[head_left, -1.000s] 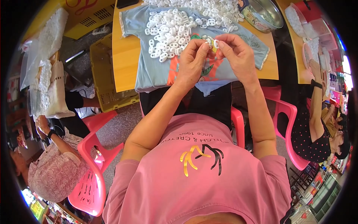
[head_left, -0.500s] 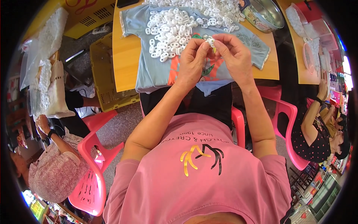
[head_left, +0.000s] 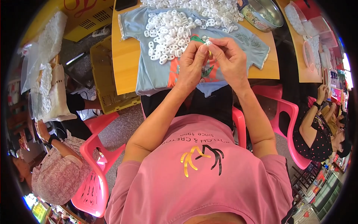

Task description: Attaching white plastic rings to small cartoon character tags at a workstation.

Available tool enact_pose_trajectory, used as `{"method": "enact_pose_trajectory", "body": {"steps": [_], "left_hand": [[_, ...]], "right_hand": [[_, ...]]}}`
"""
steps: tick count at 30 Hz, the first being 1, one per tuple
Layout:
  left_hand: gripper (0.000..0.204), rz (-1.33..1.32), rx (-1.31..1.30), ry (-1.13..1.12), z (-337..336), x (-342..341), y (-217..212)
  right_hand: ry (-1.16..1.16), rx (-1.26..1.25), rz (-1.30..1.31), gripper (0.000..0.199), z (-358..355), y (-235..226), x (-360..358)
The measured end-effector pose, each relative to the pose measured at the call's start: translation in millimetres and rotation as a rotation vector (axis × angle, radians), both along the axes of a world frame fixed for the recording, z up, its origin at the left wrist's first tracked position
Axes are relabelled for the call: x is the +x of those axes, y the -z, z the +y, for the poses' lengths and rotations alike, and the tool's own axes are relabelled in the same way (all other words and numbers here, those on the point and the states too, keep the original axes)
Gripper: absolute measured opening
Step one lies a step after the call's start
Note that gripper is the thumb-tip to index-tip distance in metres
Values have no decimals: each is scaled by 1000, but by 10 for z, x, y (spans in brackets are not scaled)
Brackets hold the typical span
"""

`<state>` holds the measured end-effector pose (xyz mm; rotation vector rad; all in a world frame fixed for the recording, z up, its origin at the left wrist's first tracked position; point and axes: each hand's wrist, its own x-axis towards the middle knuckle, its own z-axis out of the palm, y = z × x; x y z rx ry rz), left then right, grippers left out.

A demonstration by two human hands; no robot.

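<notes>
My left hand [head_left: 191, 67] and my right hand [head_left: 230, 61] meet above the near part of a light blue T-shirt [head_left: 151, 76] spread on the table. Thumbs and fingertips of both hands pinch one small white plastic piece [head_left: 209, 42], mostly covered by the fingers. Just left of my hands lies a heap of white two-holed oval plastic pieces [head_left: 169, 31] on the shirt. A larger spread of the same pieces [head_left: 216, 11] covers the table's far side.
A round metal tin [head_left: 265, 16] stands at the table's [head_left: 125, 71] far right, holding small bits. A yellow crate [head_left: 102, 71] sits left of the table. Pink chairs [head_left: 91, 186] flank me. One person [head_left: 59, 164] works at the left, others [head_left: 317, 130] at the right.
Both hands have shifted slightly down and closer together, with the white piece still pinched. The person at the left has moved a hand a little.
</notes>
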<state>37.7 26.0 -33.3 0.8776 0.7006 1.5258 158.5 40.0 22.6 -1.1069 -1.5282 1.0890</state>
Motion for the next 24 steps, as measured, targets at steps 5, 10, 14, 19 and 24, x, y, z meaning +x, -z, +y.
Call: {"method": "enact_pose_trajectory", "body": {"steps": [5,10,14,19,24], "left_hand": [[22,-47,-26,19,-7,2,-40],[25,24,-34,40,-9,23,-108],[37,-65,-79,9,-31,32,-233],[40,-23,-7,42,-71,60,-431],[44,147,167,41,-112,10,-433]], "right_hand": [[-6,12,51,20,23,-19,-22],[-82,-162,109,20,81,-67,70],[-83,-270,312,21,29,-123,137],[-147,-347,496,40,-56,-275,182],[-217,-393,596,57,-163,-368,138]]}}
